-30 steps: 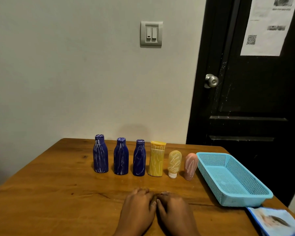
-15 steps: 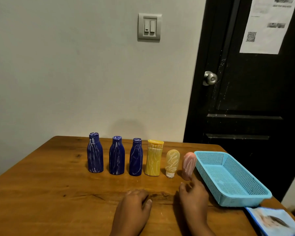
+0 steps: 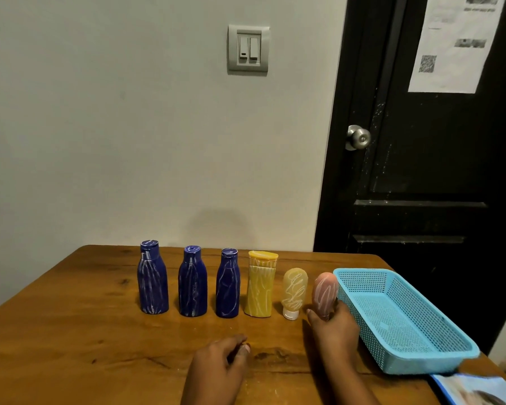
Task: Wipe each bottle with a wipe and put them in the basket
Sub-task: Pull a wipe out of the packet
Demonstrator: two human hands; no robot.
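Beside the basket (image 3: 360, 270), the pink bottle (image 3: 324, 289) is being gripped low by the right hand (image 3: 332, 331), probably so that it can be lifted for wiping. The left hand (image 3: 216, 371) is being rested on the table (image 3: 70, 331), loosely curled, with nothing seen in it. Half a second ago the bottle was not yet being touched.

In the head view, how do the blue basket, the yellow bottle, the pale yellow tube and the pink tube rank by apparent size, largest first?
1. blue basket
2. yellow bottle
3. pale yellow tube and pink tube: they look alike; the right hand hides the pink tube's base, so no ranking.
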